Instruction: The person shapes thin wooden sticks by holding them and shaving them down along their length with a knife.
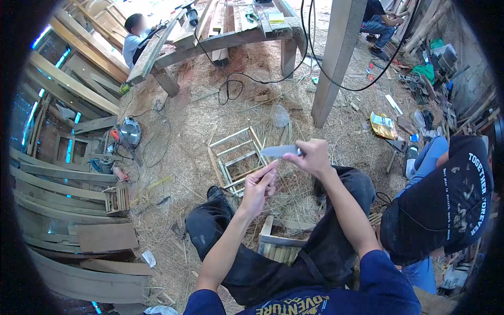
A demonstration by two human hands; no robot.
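My right hand (314, 156) is closed round the handle of a knife (281, 151), whose broad blade points left. Just below the blade, my left hand (257, 190) pinches a thin wooden strip (264, 170), its end close to the blade; whether they touch I cannot tell. Beyond my hands, a small open frame of light sticks (234, 149) stands on the straw-strewn floor. Between my legs sits a wooden piece with slats (281, 252).
A person in a black shirt (438, 202) sits close on my right. Ahead are a workbench (226, 43), a post (337, 63) and hanging cables. A circular saw (129, 132) lies left, near stacked boards (68, 207). Two more people are farther back.
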